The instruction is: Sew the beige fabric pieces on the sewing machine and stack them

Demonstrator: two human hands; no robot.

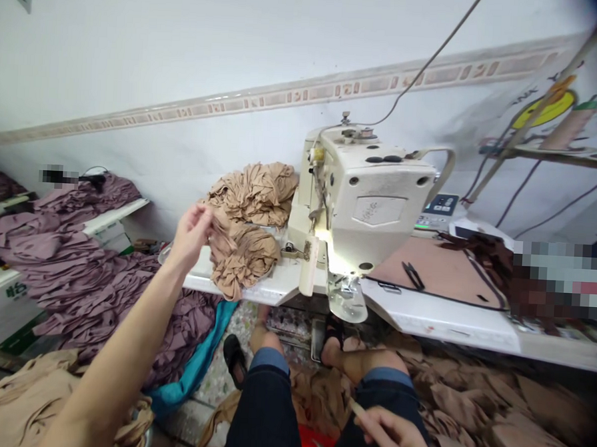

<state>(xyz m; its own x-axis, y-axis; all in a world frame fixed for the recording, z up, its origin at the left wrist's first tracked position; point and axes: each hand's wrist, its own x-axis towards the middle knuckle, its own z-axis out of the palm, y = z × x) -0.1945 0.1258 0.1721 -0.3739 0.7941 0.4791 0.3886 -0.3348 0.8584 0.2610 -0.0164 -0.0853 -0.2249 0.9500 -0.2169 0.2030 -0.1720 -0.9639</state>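
My left hand [192, 230] reaches out to the left end of the sewing table and pinches the edge of a bunched tan fabric piece [239, 255] lying there. A second heap of tan fabric [254, 192] sits behind it against the wall. My right hand [396, 441] rests low over my right thigh, fingers closed on a thin tan strip [357, 408]. The white sewing machine [364, 200] stands between my hands, its lamp lighting the needle area [340, 272].
The white table edge [424, 317] runs to the right. Black scissors [412, 275] lie on a brown pad. Purple fabric [81, 259] is piled at the left, tan fabric [494, 407] on the floor at right. My knees and sandalled feet are under the table.
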